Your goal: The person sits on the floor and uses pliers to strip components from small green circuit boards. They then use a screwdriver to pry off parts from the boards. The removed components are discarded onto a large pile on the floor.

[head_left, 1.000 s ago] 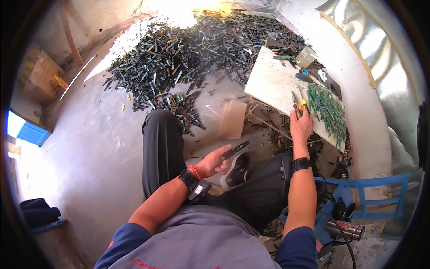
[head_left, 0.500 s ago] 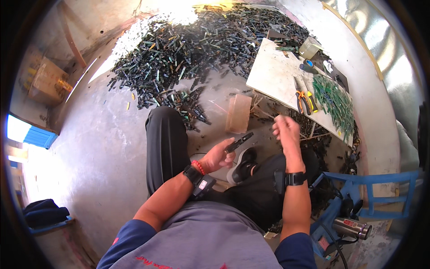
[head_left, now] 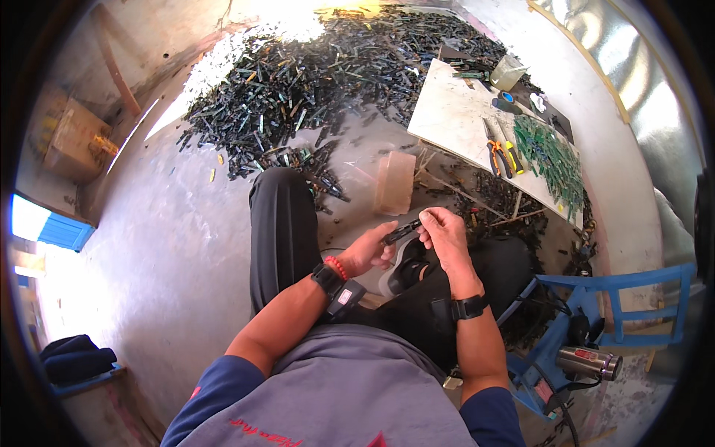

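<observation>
Between my knees, my left hand [head_left: 366,250] is closed around the near end of a narrow black strip-like piece [head_left: 401,232], which tilts up to the right. The fingertips of my right hand [head_left: 447,237] are pinched at the far end of that same piece. Whether a smaller part also lies between those right fingertips is too small to tell. Just beyond my hands, an open tan box [head_left: 395,183] stands on the floor.
A large heap of dark strips [head_left: 298,89] covers the floor ahead. On the low white table [head_left: 447,104] at right lie orange-handled pliers [head_left: 497,155], a yellow-handled tool [head_left: 514,156], green strips [head_left: 550,160] and a clear container [head_left: 508,73]. A blue chair [head_left: 611,298] and a metal flask [head_left: 590,363] are at lower right.
My right hand has come down and left from near the table to the end of the black strip. My left hand has shifted slightly right, still holding the strip.
</observation>
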Motion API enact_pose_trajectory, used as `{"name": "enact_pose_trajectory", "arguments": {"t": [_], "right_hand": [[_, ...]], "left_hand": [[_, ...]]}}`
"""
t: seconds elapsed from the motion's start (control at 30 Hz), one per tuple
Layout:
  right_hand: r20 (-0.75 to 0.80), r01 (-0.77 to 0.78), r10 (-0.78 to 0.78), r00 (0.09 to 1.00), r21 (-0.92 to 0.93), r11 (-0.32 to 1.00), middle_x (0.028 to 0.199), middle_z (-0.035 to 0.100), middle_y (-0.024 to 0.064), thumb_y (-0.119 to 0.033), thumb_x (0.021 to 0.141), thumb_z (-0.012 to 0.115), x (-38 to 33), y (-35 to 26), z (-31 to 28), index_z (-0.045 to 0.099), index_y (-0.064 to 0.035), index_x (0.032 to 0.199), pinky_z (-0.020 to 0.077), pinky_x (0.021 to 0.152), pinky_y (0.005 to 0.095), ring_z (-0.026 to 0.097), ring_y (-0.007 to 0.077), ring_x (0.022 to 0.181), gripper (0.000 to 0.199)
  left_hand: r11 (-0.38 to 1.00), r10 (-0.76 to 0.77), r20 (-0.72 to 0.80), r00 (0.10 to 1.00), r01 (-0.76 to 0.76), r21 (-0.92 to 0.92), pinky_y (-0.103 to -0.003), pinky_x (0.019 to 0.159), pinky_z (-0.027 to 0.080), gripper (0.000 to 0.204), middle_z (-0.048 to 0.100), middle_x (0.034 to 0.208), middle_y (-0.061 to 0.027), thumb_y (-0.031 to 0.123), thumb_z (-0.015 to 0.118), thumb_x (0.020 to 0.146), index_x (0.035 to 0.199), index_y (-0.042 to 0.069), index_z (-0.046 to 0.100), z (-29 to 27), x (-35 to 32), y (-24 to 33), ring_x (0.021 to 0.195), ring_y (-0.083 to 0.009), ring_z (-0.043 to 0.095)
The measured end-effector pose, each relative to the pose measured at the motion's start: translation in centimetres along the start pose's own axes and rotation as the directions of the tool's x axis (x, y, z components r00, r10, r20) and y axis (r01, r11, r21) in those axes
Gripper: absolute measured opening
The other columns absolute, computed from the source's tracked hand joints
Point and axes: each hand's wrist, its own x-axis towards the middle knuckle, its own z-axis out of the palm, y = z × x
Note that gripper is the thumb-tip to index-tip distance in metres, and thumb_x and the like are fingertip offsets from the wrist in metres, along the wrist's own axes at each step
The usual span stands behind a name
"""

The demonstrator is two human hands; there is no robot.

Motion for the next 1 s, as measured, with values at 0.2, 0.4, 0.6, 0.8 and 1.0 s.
{"name": "enact_pose_trajectory", "arguments": {"t": [0.2, 0.4, 0.6, 0.8, 1.0], "right_hand": [[-0.024, 0.149, -0.15, 0.988, -0.03, 0.988, 0.072, 0.061, 0.0, -0.022, 0.093, 0.066, -0.8, -0.1, 1.6, 0.065, 0.0015, 0.099, 0.0439, 0.052, 0.0203, 0.055, 0.0054, 0.06, 0.025], [-0.057, 0.165, -0.166, 0.984, -0.031, 0.986, 0.071, 0.061, 0.001, -0.02, 0.093, 0.066, -1.0, 0.1, 1.9, 0.065, 0.0018, 0.095, 0.0439, 0.05, 0.0207, 0.054, 0.0056, 0.058, 0.022], [-0.04, -0.099, 0.104, 0.994, 0.105, 0.989, 0.075, 0.065, 0.0067, -0.015, 0.094, 0.061, -1.6, 0.6, 1.2, 0.061, 0.0003, 0.094, 0.0453, 0.046, 0.0219, 0.058, 0.0093, 0.055, 0.016], [0.255, -0.313, 0.288, 0.923, 0.065, 0.947, 0.083, 0.068, 0.0118, -0.018, 0.095, 0.056, -5.4, 2.5, 2.2, 0.06, 0.0031, 0.105, 0.0498, 0.05, 0.0232, 0.063, 0.0138, 0.061, 0.023], [0.279, -0.374, 0.3, 0.912, 0.267, 0.888, 0.092, 0.069, 0.0113, -0.019, 0.098, 0.053, -6.9, 3.4, 4.8, 0.06, -0.0009, 0.114, 0.0506, 0.056, 0.0245, 0.068, 0.0168, 0.071, 0.025]], "left_hand": [[0.997, -0.057, -0.089, 0.994, 0.053, -0.055, -0.028, 0.054, 0.033, 0.048, 0.041, 0.063, 0.0001, 0.05, 0.038, 0.1, 0.071, 0.012, 0.044, -0.6, 0.3, -0.5, 0.045, -0.0106, 0.025], [0.999, -0.042, -0.046, 0.998, 0.041, -0.036, -0.03, 0.054, 0.034, 0.05, 0.041, 0.063, -0.0007, 0.052, 0.037, 0.1, 0.072, 0.011, 0.044, -1.3, 0.6, -0.6, 0.045, -0.0117, 0.025], [0.991, -0.025, -0.202, 0.979, -0.002, -0.135, -0.032, 0.055, 0.035, 0.057, 0.042, 0.061, -0.0018, 0.062, 0.038, 0.095, 0.07, 0.011, 0.044, -0.9, 1.1, -0.1, 0.045, -0.0142, 0.027], [0.997, 0.058, -0.189, 0.98, -0.066, -0.038, -0.029, 0.052, 0.03, 0.067, 0.041, 0.059, -0.0004, 0.072, 0.032, 0.091, 0.066, 0.011, 0.043, -1.7, 1.5, -0.3, 0.047, -0.0142, 0.028], [0.985, 0.077, -0.27, 0.96, -0.031, 0.172, -0.026, 0.047, 0.027, 0.072, 0.043, 0.059, 0.0004, 0.072, 0.029, 0.093, 0.073, 0.006, 0.053, -0.9, 1.8, -0.5, 0.048, -0.0134, 0.033]]}}
